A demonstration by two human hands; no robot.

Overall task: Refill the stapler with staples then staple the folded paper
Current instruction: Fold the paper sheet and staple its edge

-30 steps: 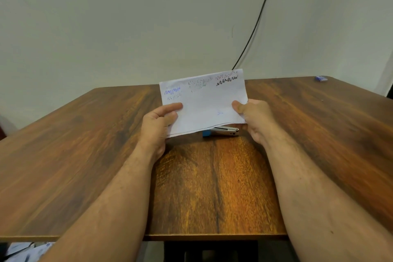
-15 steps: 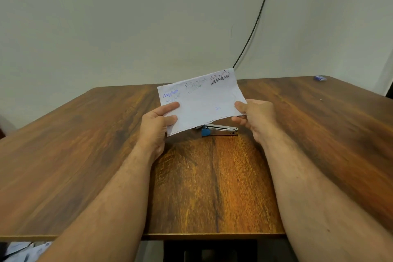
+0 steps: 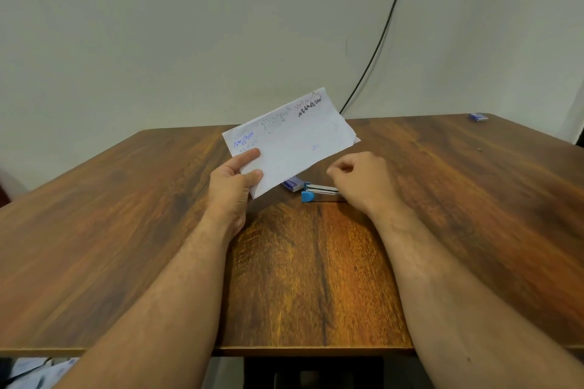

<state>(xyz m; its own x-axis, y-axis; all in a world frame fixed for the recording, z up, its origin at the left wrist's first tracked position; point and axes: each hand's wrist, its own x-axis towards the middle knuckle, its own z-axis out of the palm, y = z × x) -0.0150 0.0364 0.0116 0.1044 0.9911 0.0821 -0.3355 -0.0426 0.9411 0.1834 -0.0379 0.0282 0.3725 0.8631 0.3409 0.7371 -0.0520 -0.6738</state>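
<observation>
On the brown wood-grain table point(image 3: 316, 278), 2 bare forearms reach in over the near edge. The left hand point(image 3: 232, 186) pinches the lower left corner of the folded white paper sheet point(image 3: 290, 144) between thumb and fingers, holding it tilted above the table's centre, with scribbled pen marks along its upper edge. The right hand point(image 3: 360, 177) holds nothing; its fingers are loosely curled, and it sits just above the silver metal stapler with a blue end cap point(image 3: 319, 194), whose right portion it hides. The stapler lies flat at the table's centre. A small white-and-blue staple box point(image 3: 294, 184) lies just left of the stapler, partly under the paper. A small blue box point(image 3: 478, 117) rests at the far right corner. A black cable point(image 3: 379, 41) runs down the wall behind the far edge.
</observation>
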